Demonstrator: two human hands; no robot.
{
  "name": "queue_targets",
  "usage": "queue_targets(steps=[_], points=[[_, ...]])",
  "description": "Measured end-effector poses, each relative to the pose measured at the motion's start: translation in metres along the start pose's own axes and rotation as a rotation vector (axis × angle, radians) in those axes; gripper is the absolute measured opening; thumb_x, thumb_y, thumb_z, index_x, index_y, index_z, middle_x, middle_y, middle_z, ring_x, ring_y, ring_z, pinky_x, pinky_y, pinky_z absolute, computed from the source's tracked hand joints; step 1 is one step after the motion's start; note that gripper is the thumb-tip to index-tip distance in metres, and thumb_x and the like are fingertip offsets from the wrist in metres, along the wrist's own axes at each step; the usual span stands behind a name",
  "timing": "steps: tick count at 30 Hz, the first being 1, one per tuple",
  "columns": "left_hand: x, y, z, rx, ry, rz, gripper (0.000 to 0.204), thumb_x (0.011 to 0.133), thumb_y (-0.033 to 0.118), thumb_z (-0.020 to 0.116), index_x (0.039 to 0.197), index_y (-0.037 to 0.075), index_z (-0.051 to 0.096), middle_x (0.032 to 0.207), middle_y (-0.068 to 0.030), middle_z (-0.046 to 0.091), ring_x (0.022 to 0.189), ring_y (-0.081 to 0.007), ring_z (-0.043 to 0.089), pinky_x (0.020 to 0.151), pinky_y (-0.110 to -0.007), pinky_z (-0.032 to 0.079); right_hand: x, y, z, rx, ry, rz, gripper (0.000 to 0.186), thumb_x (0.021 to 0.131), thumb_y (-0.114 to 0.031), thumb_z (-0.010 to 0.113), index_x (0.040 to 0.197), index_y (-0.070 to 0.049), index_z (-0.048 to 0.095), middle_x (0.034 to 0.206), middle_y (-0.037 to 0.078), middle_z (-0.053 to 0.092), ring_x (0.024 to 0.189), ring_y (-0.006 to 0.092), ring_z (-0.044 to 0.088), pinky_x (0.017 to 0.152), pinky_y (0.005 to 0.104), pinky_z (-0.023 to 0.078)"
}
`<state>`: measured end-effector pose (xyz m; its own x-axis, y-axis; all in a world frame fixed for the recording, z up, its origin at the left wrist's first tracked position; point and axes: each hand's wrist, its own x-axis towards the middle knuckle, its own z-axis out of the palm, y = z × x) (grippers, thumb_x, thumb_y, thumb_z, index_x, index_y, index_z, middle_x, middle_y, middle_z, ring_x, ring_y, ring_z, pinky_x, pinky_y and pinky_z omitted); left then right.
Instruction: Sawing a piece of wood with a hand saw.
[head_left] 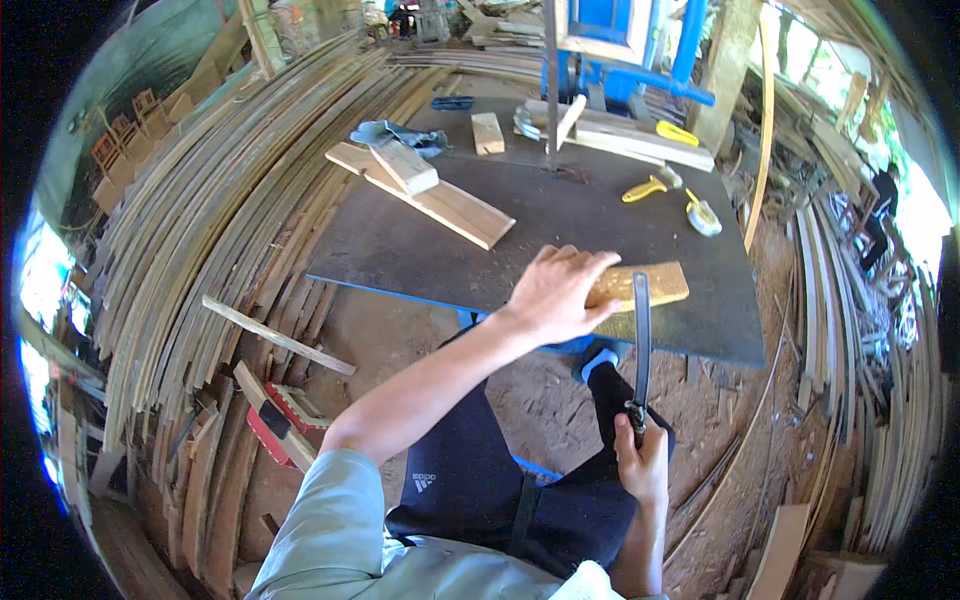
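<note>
At the near edge of the dark metal table, my left hand grips a short wooden block. Its fingers lie across the block's left end, with the thumb on the near side. My right hand, lower and to the right, is closed around the dark handle of a hand tool with a long, narrow grey metal bar. It looks like a hacksaw seen edge-on, though its kind is not certain. The bar points away from me and crosses in front of the block's right part; whether they touch cannot be told.
A blade stands upright through the table, before a blue machine. Around it lie a board, wooden blocks, a grey-blue cloth, and yellow-handled brushes. Long timber strips are stacked at left.
</note>
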<state>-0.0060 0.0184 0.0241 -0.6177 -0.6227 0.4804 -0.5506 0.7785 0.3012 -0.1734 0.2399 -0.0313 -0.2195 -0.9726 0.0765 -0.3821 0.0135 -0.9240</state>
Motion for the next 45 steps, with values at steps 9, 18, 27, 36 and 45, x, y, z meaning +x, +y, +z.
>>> queue_targets(steps=[9, 18, 27, 36, 45], points=[[-0.004, -0.013, 0.016, 0.024, 0.009, 0.219, 0.052, 0.095, 0.033, 0.076, 0.138, 0.007, 0.061, 0.123, -0.0177, 0.072, 0.115, -0.0332, 0.069, 0.106, -0.048, 0.052, -0.037, 0.049, 0.009, 0.167, -0.037, 0.146, 0.027, 0.108, -0.021, 0.066, 0.087, -0.003, 0.062, 0.065, -0.002, 0.055, 0.061, 0.0077, 0.049, 0.054, 0.0308, 0.037], [-0.009, -0.047, -0.009, -0.018, 0.065, 0.092, 0.056, 0.096, 0.040, 0.078, 0.137, 0.006, 0.064, 0.120, -0.0214, 0.073, 0.111, -0.0383, 0.070, 0.102, -0.047, 0.054, 0.027, 0.026, 0.021, -0.086, 0.012, -0.069, 0.020, 0.106, -0.017, 0.063, 0.108, 0.003, 0.060, 0.071, 0.026, 0.062, 0.064, 0.0437, 0.064, 0.058, 0.0491, 0.045], [-0.007, -0.040, 0.007, -0.036, -0.073, 0.165, 0.053, 0.102, 0.038, 0.072, 0.139, 0.004, 0.056, 0.124, -0.0177, 0.068, 0.115, -0.0359, 0.062, 0.104, -0.050, 0.047, 0.078, -0.002, 0.060, -0.250, 0.225, -0.152, 0.031, 0.109, -0.025, 0.060, 0.098, 0.004, 0.059, 0.062, 0.029, 0.063, 0.060, 0.0498, 0.066, 0.055, 0.0564, 0.053], [-0.006, -0.045, 0.010, -0.010, -0.059, 0.175, 0.053, 0.102, 0.038, 0.073, 0.138, 0.005, 0.055, 0.115, -0.0170, 0.065, 0.111, -0.0362, 0.061, 0.101, -0.051, 0.048, 0.090, -0.002, 0.070, -0.274, 0.196, -0.119, 0.030, 0.109, -0.026, 0.060, 0.096, 0.001, 0.054, 0.061, 0.028, 0.063, 0.058, 0.0494, 0.066, 0.054, 0.0574, 0.054], [-0.006, -0.042, 0.009, 0.153, -0.018, 0.255, 0.054, 0.102, 0.038, 0.072, 0.131, -0.005, 0.055, 0.111, -0.0195, 0.064, 0.105, -0.0352, 0.062, 0.096, -0.047, 0.052, 0.036, 0.012, 0.092, -0.314, 0.149, 0.092, 0.023, 0.108, -0.025, 0.058, 0.108, -0.002, 0.052, 0.063, 0.029, 0.063, 0.061, 0.0517, 0.066, 0.057, 0.0637, 0.053]])
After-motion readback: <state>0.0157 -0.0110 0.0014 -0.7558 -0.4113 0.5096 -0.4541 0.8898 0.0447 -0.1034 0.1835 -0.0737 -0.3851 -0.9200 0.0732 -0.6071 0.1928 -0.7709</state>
